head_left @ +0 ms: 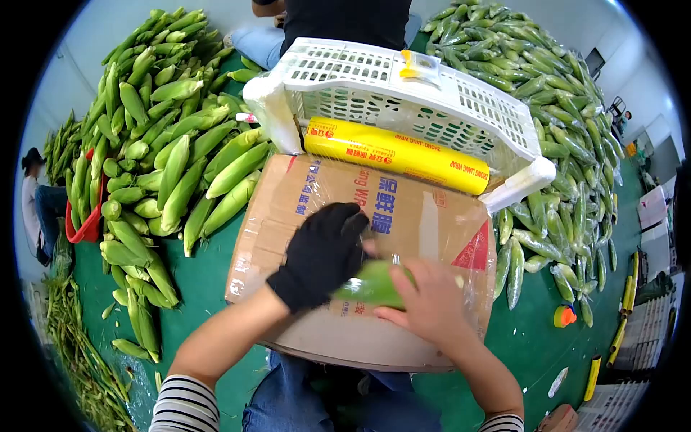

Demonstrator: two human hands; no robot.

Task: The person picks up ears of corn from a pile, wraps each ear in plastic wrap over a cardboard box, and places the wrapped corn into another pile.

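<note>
A green ear of corn [371, 285] in its husk lies across my front, low over a cardboard box [263, 216]. My left hand [325, 248], in a black glove, is closed on its left end. My bare right hand [435, 299] wraps round the right end, slightly smeared by motion. Both hands cover parts of the ear. Just beyond them, a yellow roll of plastic wrap [396, 155] rests across the far side of the box, against a white plastic basket [345, 63] turned on its side.
Unwrapped corn [173, 173] is heaped on the green floor at left, with a red basket [90, 223] among it. Film-wrapped corn [561, 144] makes a large pile at right. A person [345, 21] sits just beyond the white basket. An orange-capped tape roll [565, 315] lies at right.
</note>
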